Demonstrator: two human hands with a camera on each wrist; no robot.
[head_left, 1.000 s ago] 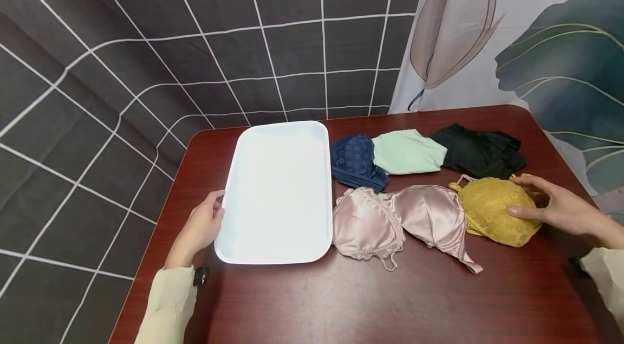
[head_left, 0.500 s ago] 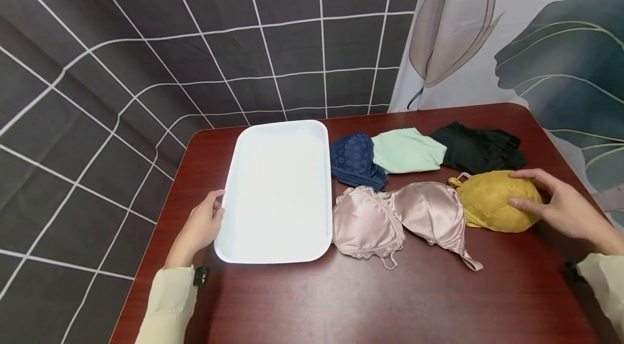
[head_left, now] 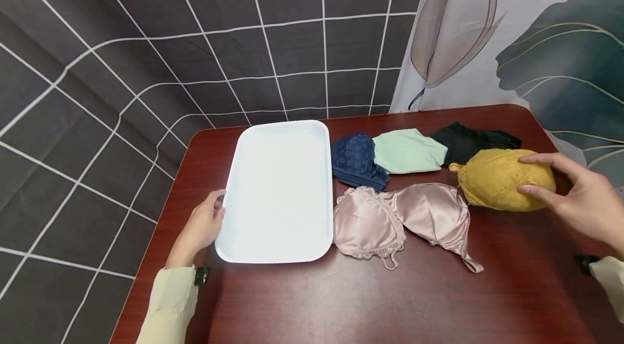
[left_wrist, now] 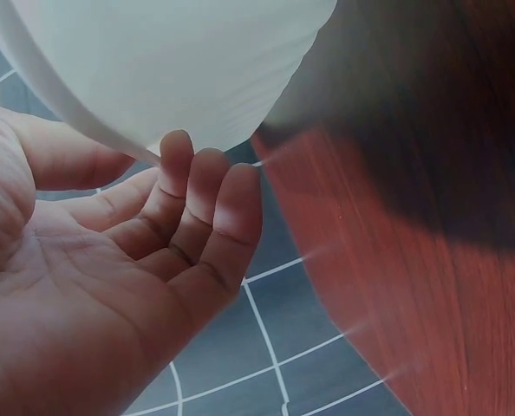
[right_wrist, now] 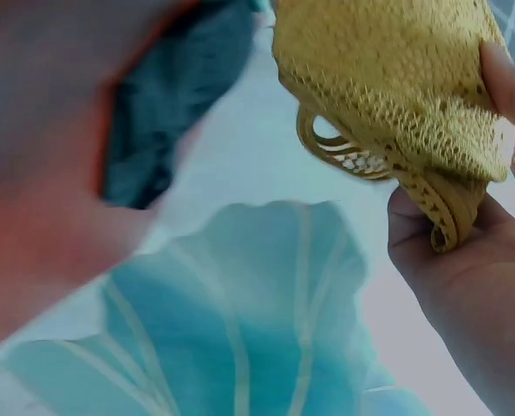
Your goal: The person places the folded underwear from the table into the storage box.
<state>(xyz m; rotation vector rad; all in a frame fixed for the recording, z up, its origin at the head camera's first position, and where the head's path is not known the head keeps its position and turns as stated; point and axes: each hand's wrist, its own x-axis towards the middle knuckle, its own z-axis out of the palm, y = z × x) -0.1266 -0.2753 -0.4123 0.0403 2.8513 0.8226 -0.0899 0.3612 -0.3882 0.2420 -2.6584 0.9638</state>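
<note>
My right hand (head_left: 580,198) grips a mustard-yellow bra (head_left: 507,180) by its right end, thumb on the near side and fingers on the far side. In the right wrist view the textured bra (right_wrist: 396,87) hangs with a strap loop showing. It is raised off the table, in front of the black garment. At the left, my left hand (head_left: 199,229) holds the rim of a white tray (head_left: 225,225). In the left wrist view thumb and curled fingertips meet at the rim of the tray (left_wrist: 197,69). Nothing lies in the tray.
Right of the tray, a pink lace-edged bra (head_left: 368,222) and a pink satin bra (head_left: 431,214) lie in front. Behind them are a navy bra (head_left: 356,160), a folded mint garment (head_left: 408,151) and a black garment (head_left: 470,143). The red-brown table (head_left: 390,306) backs onto curtains.
My right hand has lifted the yellow bra up off the table, moving it away from me and slightly right. The left hand and tray stay in place.
</note>
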